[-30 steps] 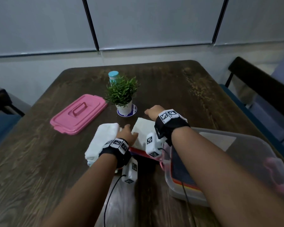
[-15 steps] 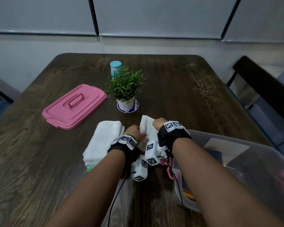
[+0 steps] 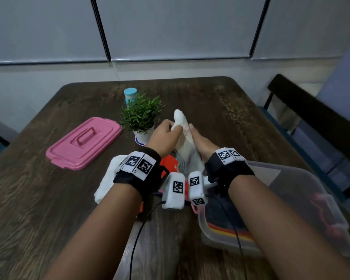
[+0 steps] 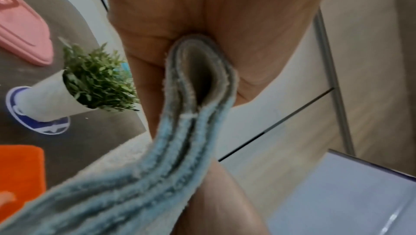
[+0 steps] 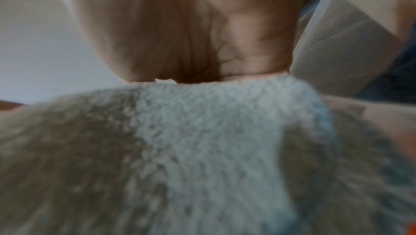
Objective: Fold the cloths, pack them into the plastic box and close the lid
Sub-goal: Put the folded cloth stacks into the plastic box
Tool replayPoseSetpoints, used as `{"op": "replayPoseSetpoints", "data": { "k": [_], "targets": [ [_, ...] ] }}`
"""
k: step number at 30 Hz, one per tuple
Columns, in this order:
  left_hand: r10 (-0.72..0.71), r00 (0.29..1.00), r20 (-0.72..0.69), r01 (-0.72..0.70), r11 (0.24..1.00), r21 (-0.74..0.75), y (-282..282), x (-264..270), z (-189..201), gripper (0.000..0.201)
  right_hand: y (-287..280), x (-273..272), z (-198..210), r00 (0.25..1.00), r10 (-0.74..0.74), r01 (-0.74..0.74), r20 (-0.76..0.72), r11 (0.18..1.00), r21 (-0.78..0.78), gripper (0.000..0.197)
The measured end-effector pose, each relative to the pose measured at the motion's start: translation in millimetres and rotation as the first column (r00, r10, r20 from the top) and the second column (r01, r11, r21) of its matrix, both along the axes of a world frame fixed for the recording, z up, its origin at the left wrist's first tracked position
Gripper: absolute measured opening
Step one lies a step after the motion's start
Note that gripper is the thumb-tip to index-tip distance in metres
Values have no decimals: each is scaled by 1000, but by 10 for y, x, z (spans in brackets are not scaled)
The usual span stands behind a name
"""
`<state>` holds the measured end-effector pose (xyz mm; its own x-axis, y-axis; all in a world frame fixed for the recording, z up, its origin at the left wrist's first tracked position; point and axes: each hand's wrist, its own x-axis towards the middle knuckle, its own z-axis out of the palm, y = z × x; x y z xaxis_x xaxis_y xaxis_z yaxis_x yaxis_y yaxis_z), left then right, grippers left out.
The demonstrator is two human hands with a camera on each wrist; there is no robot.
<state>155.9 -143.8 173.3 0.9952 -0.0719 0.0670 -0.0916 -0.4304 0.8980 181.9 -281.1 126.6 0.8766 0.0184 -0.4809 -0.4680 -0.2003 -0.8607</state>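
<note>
Above the table a folded white cloth [image 3: 181, 123] stands upright between both hands. My left hand [image 3: 171, 127] pinches its left side near the top; the left wrist view shows the cloth's [image 4: 198, 100] layered fold clamped in that hand. My right hand [image 3: 192, 130] holds its right side, and the cloth [image 5: 202, 149] fills the right wrist view. Below them lies an orange cloth [image 3: 169, 163], with another folded white cloth [image 3: 109, 178] to its left. The clear plastic box [image 3: 303, 190] stands at the right with dark and coloured cloths inside. The pink lid [image 3: 83, 142] lies at the left.
A small potted plant [image 3: 141, 116] on a blue coaster stands just beyond my left hand, with a blue-capped bottle [image 3: 130, 93] behind it. A dark chair [image 3: 311, 110] is past the table's right edge. The wall runs behind the table's far edge.
Both hands gathered the white cloth that lay flat on the orange cloth and raised it upright off the table. The orange cloth now shows beneath.
</note>
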Motion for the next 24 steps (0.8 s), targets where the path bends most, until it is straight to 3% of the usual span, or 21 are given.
{"op": "replayPoseSetpoints", "data": {
  "k": [3, 6, 8, 11, 13, 17, 20, 24],
  "targets": [
    [-44, 999, 31, 46, 996, -81, -86, -187, 125, 8, -246, -229, 137, 999, 41, -44, 25, 983, 180, 88],
    [-100, 995, 14, 101, 976, -191, -179, -355, 148, 12, -570, -466, 255, 999, 24, -29, 26, 979, 200, 81],
    [-144, 989, 13, 144, 965, -220, -247, -458, 132, 26, -799, -576, 268, 999, -40, 33, 24, 970, 240, 65],
    [-298, 954, -33, 288, 939, -187, -341, -609, 107, 66, -1104, -749, 285, 989, -145, 138, 14, 963, 233, 37],
    [-382, 923, -55, 374, 920, -119, -429, -694, 81, 76, -1262, -858, 292, 986, -163, 153, 22, 958, 244, 24],
    [-412, 904, -116, 426, 893, 143, -595, -798, -50, 53, -1467, -975, 242, 993, -91, 89, 74, 996, 20, 6],
    [-453, 869, -201, 492, 837, 241, -632, -833, -271, 51, -1620, -1003, 112, 996, 87, -79, 17, 964, -254, 24],
    [-470, 841, -267, 540, 726, 425, -638, -833, -491, 56, -1701, -1022, -60, 974, 210, -226, -83, 879, -420, 40]
  ]
}}
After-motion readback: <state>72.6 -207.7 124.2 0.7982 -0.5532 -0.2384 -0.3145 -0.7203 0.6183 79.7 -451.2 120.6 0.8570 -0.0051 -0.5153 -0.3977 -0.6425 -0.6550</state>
